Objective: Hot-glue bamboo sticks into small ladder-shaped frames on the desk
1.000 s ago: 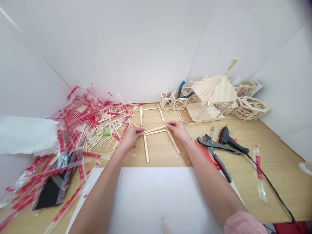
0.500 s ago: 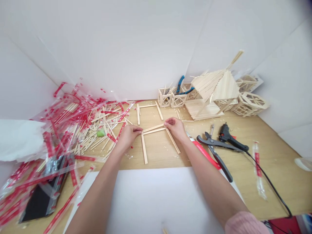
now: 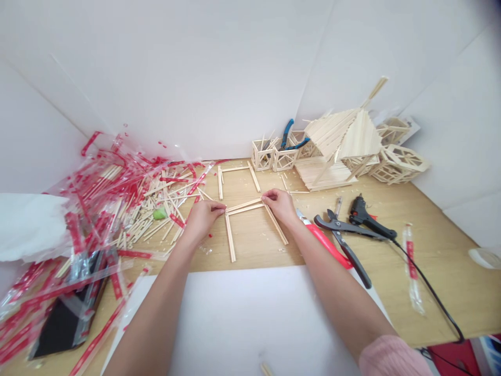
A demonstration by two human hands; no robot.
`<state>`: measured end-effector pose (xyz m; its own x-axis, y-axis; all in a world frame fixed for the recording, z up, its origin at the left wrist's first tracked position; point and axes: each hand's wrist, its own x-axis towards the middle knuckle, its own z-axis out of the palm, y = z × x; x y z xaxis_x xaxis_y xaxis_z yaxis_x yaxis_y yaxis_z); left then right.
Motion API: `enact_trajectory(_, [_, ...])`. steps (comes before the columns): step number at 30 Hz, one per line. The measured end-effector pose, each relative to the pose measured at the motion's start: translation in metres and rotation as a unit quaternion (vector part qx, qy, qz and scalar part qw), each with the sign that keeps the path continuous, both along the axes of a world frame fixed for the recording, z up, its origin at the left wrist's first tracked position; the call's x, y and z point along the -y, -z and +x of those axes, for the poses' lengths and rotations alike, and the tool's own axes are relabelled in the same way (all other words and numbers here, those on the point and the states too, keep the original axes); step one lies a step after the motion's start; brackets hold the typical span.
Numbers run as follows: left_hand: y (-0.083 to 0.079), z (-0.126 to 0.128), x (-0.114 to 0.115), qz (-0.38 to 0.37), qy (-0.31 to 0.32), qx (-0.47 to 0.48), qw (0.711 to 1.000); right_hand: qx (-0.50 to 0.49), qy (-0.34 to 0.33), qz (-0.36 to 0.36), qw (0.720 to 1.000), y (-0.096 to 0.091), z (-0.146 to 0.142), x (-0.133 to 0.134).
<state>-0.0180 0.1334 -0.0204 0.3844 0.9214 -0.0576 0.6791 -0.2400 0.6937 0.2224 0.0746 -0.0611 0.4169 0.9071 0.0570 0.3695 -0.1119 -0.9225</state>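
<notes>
My left hand [image 3: 204, 219] pinches the left end of a thin wooden stick [image 3: 245, 204], and my right hand [image 3: 278, 206] pinches its right end. The stick spans the top of a three-sided stick frame, just behind the frame's crosspiece [image 3: 248, 210]. Two legs, a left one [image 3: 230, 237] and a slanted right one [image 3: 276, 224], run from the crosspiece toward me on the table. Behind it lies a second three-sided stick frame [image 3: 235, 169] of like shape.
Loose sticks [image 3: 156, 222] and red-marked plastic wrappers [image 3: 129, 177] pile up on the left. A stick-built house [image 3: 340, 138] stands at the back right, beside blue-handled pliers [image 3: 287, 134] in a stick box. Cutters [image 3: 344, 232], a glue gun [image 3: 366, 216] and white paper [image 3: 242, 318] lie nearer.
The view has shifted slightly. Both hands keep their pinch on the stick, which stays along the frame's crosspiece.
</notes>
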Motion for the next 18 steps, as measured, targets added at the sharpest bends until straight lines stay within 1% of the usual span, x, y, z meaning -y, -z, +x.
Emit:
enact_trajectory(5, [-0.003, 0.0, 0.002, -0.023, -0.007, 0.002, 1.0, 0.032, -0.005, -0.007, 0.999, -0.004, 0.0, 0.002])
enact_trajectory(11, [-0.012, 0.006, 0.007, -0.02, -0.014, -0.009, 1.0, 0.094, -0.053, 0.043, 0.993, -0.008, 0.007, 0.004])
enact_trajectory(14, [-0.013, 0.007, 0.008, -0.022, -0.018, -0.009, 1.0, 0.11, -0.077, 0.034, 0.99, -0.009, 0.008, 0.005])
enact_trajectory(18, [-0.01, 0.006, 0.006, -0.016, -0.021, 0.001, 1.0, 0.134, -0.078, 0.021, 0.988, -0.01, 0.007, 0.005])
